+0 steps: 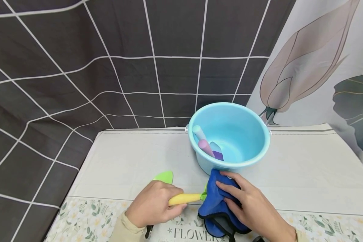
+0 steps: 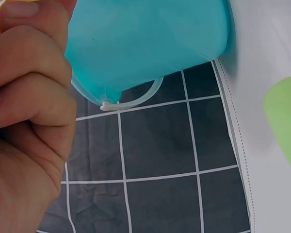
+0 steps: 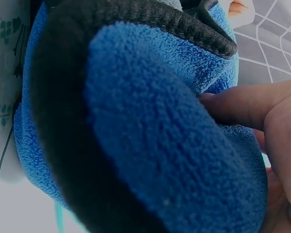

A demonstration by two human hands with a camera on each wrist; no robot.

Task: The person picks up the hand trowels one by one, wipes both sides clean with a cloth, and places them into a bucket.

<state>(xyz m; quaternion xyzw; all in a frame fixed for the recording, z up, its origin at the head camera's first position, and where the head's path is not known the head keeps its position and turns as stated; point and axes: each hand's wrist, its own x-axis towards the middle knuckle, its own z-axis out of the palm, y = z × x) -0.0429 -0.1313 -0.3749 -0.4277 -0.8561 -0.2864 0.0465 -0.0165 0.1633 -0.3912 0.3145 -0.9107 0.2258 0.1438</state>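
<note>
My left hand (image 1: 158, 202) grips the yellow handle (image 1: 184, 199) of a toy garden tool; its green neck shows, while its head is hidden by the cloth. In my right hand (image 1: 254, 205) is a blue cloth (image 1: 216, 191) with black edging, pinched between thumb and fingers and wrapped about the tool's end. The right wrist view has the cloth's fuzzy folds (image 3: 150, 121) close up, the thumb pressing into them. Beyond my left hand lies a light green toy piece (image 1: 165, 176), partly hidden by that hand.
A light blue bucket (image 1: 230, 164) stands just beyond my hands, holding toy tools with a pale blue handle (image 1: 199, 132) and a pink handle (image 1: 205, 147). A white and floral cloth (image 1: 133, 158) covers the table. A dark gridded curtain (image 1: 175, 77) hangs behind.
</note>
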